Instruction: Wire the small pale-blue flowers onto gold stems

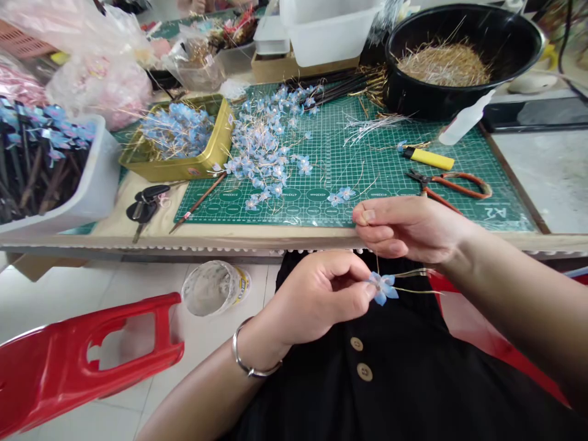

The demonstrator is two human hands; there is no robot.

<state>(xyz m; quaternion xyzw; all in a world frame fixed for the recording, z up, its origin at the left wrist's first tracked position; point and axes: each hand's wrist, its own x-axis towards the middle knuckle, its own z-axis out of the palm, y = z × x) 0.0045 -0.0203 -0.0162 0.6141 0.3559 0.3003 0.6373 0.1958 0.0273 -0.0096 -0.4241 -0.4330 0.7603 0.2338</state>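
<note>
Head view. The left hand hides the near-left part of the blue flower under its thumb, and its remaining fingers are curled out of sight. The upper run of a fine wire is lost behind the curled fingers of the right hand. Both forearms are cut off by the frame, as are the stool at lower left and the bin of dark stems left of the mat. Wires too fine to count tangle among the loose flowers on the mat.

The flower is pale blue, with pointed, slightly translucent petals spread open around a small, light centre whose detail is too small to tell. Thin, pale gold strands extend from it to the right. It is off the surface, below the near edge of the mat and in front of the black garment.

The left thumb and forefinger are clamped on the flower; the right thumb and forefinger are pressed together on the fine wire, above the flower and beside the near edge of the mat. On the right part of the mat lie a yellow lighter and orange-handled pliers; a tin of similar flowers stands at its left.
</note>
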